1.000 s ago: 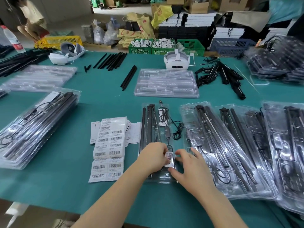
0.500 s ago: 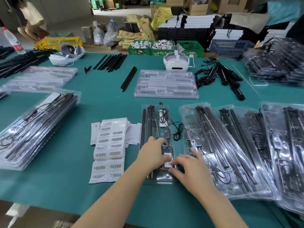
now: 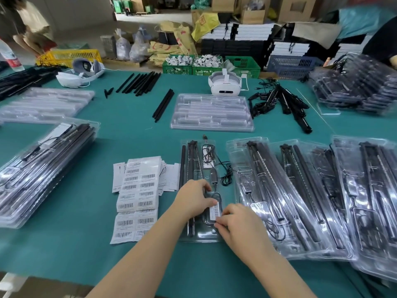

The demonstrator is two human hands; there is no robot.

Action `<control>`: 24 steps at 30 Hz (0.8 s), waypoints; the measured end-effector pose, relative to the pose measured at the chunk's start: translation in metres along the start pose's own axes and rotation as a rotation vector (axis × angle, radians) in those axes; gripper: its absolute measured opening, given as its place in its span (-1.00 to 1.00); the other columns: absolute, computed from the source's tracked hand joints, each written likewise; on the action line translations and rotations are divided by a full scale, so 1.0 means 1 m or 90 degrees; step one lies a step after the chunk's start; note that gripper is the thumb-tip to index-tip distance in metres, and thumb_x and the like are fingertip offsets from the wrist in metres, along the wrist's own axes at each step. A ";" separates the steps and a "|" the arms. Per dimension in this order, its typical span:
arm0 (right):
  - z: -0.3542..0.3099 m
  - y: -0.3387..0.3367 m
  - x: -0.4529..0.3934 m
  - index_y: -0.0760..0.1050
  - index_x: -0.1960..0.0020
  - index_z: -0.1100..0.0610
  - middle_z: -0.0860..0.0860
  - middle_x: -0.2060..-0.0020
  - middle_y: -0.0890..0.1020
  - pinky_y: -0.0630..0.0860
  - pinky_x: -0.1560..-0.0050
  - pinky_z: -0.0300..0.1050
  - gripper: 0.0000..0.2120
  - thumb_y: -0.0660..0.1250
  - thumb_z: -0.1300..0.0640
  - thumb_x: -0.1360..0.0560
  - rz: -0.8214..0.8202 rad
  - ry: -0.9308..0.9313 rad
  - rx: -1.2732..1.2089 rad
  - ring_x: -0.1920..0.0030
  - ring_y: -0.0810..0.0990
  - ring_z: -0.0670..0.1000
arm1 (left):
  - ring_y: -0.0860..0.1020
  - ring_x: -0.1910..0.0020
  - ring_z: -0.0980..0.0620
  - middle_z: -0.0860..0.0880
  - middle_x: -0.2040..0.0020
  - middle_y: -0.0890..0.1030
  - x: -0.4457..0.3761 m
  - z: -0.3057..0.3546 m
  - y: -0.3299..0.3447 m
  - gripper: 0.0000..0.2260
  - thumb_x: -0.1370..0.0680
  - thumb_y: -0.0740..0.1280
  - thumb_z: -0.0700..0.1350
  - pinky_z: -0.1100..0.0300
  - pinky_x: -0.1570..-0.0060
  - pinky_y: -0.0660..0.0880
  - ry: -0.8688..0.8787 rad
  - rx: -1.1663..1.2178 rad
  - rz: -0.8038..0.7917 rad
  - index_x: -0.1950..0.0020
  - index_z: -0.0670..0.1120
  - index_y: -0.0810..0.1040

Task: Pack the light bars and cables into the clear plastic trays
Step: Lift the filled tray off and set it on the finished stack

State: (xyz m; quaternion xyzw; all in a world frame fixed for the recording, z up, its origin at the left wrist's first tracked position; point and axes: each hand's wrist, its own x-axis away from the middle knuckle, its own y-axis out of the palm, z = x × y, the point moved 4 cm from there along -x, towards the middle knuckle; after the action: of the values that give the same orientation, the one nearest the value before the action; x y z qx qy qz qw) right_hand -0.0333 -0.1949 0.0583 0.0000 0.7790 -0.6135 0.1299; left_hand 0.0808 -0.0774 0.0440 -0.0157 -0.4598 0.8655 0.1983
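A clear plastic tray (image 3: 200, 236) lies in front of me, with black light bars (image 3: 189, 160) along its left side. A thin black cable (image 3: 225, 172) spills over its right edge. In the tray's lower part sits a black controller box (image 3: 209, 220) with a white barcode label (image 3: 215, 210) lying on top. My left hand (image 3: 193, 198) curls round the box from the left, its thumb at the label's upper end. My right hand (image 3: 235, 221) pinches the label's lower end with its fingertips.
Sheets of barcode labels (image 3: 137, 196) lie left of the tray. Filled trays (image 3: 290, 201) overlap on the right, and a stack of filled trays (image 3: 43, 168) sits on the left. Behind are empty trays (image 3: 211, 112), loose black bars (image 3: 139, 82), a white headset (image 3: 225, 84) and a cable bundle (image 3: 279, 100).
The label was held up between both hands a second ago. It now lies flat on the black box, and both hands have settled lower onto the tray.
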 end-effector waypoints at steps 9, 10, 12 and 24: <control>0.004 0.006 -0.035 0.41 -0.21 0.11 0.03 0.02 0.60 0.44 0.20 -0.08 -0.83 0.18 0.10 -0.65 -0.144 0.220 -0.037 0.12 0.56 0.05 | 0.50 -0.03 0.04 0.03 -0.14 0.38 0.011 -0.013 0.004 -0.38 -0.40 0.56 0.09 0.21 -0.05 0.38 0.043 0.044 -0.074 -0.42 0.10 0.44; 0.003 0.005 -0.041 0.39 -0.24 0.12 0.06 0.00 0.61 0.47 0.17 -0.06 -0.81 0.17 0.08 -0.66 -0.167 0.238 -0.062 0.11 0.55 0.05 | 0.50 -0.04 0.02 0.02 -0.15 0.38 0.012 -0.013 0.004 -0.37 -0.40 0.55 0.09 0.21 -0.06 0.37 0.048 0.047 -0.074 -0.43 0.09 0.43; 0.001 0.002 -0.052 0.34 -0.35 0.13 0.10 -0.11 0.61 0.48 0.12 -0.06 -0.71 0.13 0.05 -0.68 -0.193 0.280 -0.151 0.06 0.56 0.06 | 0.51 -0.05 0.00 0.00 -0.16 0.39 0.014 -0.013 0.003 -0.38 -0.42 0.53 0.09 0.20 -0.07 0.38 0.054 0.055 -0.067 -0.44 0.07 0.43; 0.030 -0.002 -0.059 0.45 -0.30 0.14 0.05 0.03 0.70 0.46 0.14 -0.09 -0.72 0.21 0.01 -0.67 -0.060 0.597 -0.752 0.15 0.58 -0.01 | 0.54 0.00 0.07 0.03 -0.05 0.51 0.024 -0.002 -0.013 -0.50 -0.57 0.22 0.30 0.07 -0.08 0.52 -0.023 0.128 0.094 -0.42 0.08 0.42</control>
State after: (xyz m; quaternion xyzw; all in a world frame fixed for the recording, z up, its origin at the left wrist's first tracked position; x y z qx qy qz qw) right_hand 0.0294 -0.2144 0.0659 0.1580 0.9510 -0.0349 -0.2634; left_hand 0.0639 -0.0607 0.0566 -0.0141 -0.3721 0.9195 0.1260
